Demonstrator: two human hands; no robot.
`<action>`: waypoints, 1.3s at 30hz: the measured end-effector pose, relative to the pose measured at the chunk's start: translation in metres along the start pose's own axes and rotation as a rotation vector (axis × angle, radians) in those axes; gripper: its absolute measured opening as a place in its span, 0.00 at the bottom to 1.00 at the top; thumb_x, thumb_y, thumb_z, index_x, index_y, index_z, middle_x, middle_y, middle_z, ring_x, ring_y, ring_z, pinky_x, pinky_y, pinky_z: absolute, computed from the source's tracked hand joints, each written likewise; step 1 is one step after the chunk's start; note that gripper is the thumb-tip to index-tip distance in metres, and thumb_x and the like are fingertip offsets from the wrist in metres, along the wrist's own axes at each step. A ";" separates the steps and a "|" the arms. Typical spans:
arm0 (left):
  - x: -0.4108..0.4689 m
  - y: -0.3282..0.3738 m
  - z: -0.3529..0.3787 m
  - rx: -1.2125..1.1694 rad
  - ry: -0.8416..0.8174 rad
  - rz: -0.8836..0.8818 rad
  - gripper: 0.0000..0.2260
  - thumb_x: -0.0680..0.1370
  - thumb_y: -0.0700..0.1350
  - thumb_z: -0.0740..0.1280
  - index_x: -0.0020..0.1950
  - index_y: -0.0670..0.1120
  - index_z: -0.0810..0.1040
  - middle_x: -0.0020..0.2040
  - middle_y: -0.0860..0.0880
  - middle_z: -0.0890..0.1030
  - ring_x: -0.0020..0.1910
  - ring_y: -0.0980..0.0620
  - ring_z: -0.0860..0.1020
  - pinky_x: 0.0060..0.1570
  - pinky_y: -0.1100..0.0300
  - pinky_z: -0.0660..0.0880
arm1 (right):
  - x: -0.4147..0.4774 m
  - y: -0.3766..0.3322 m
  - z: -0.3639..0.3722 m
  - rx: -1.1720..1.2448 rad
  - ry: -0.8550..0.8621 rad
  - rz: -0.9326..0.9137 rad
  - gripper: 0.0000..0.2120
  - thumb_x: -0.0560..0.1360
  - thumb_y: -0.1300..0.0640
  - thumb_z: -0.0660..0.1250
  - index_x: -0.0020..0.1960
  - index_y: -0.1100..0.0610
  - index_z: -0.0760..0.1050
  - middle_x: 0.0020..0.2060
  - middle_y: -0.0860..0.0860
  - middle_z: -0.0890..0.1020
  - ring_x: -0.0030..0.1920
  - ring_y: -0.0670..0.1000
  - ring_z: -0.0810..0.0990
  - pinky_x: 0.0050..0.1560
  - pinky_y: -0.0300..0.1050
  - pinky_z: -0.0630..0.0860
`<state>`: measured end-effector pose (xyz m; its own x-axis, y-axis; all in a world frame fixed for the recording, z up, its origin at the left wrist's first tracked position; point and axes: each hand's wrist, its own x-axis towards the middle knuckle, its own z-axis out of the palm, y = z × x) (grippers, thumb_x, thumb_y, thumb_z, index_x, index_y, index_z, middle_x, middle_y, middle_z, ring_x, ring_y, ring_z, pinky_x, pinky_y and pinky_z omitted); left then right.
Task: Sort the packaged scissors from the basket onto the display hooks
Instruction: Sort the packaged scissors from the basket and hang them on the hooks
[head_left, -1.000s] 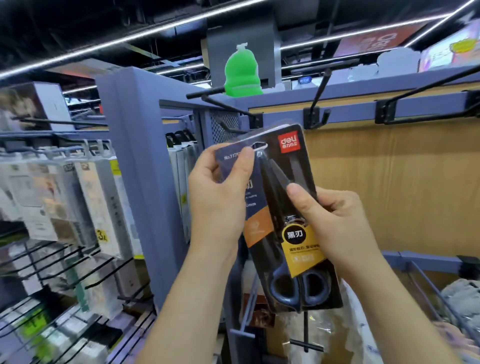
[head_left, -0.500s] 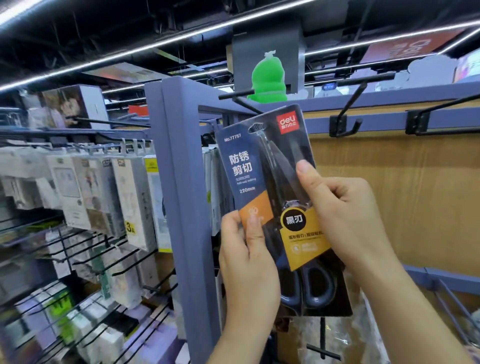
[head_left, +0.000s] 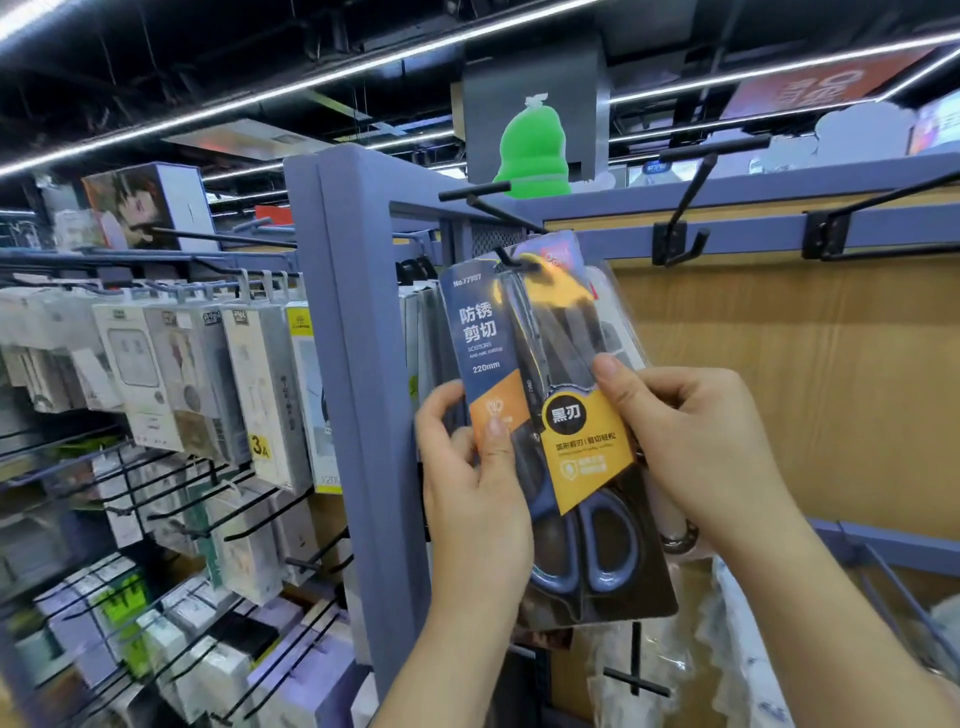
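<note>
Right, both hands are up on the flat pack of black-bladed, blue-handled scissors (head_left: 545, 415), a dark blue, black and orange card under clear plastic. The left hand (head_left: 478, 499) pinches its left edge, thumb on the front. The right hand (head_left: 691, 441) grips the right edge, thumb pressed beside the blades. The pack's top meets the tip of a black wire display hook (head_left: 511, 260) on the blue-grey metal frame (head_left: 358, 415); whether it is threaded on, I cannot tell. Empty black hooks (head_left: 680, 244) stand to the right, above a wooden back panel (head_left: 805, 389).
</note>
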<state>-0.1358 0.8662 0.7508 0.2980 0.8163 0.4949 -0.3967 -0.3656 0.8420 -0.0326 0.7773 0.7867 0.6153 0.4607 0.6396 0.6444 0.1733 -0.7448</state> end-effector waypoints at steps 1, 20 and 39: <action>-0.002 0.000 -0.002 0.019 -0.039 0.023 0.17 0.83 0.42 0.61 0.65 0.64 0.67 0.48 0.51 0.84 0.50 0.56 0.82 0.51 0.59 0.77 | 0.001 0.003 0.000 0.008 0.014 0.014 0.35 0.74 0.35 0.66 0.34 0.70 0.76 0.29 0.69 0.73 0.30 0.51 0.66 0.34 0.47 0.64; 0.088 -0.062 0.062 0.825 -0.088 0.087 0.36 0.79 0.37 0.64 0.79 0.61 0.53 0.55 0.44 0.73 0.44 0.46 0.74 0.41 0.54 0.67 | -0.020 0.044 -0.044 0.057 0.203 0.112 0.34 0.73 0.64 0.74 0.68 0.36 0.66 0.37 0.54 0.84 0.38 0.52 0.84 0.43 0.51 0.80; 0.036 0.042 0.036 -0.308 -0.432 0.046 0.10 0.65 0.44 0.74 0.46 0.46 0.82 0.40 0.49 0.86 0.39 0.51 0.85 0.34 0.60 0.80 | -0.044 0.032 -0.045 0.281 0.045 -0.003 0.17 0.72 0.56 0.70 0.60 0.48 0.76 0.48 0.56 0.85 0.45 0.53 0.86 0.44 0.45 0.82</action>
<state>-0.1108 0.8643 0.8119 0.5793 0.5198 0.6279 -0.6351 -0.1950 0.7474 -0.0188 0.7233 0.7436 0.6369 0.4216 0.6454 0.4995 0.4119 -0.7621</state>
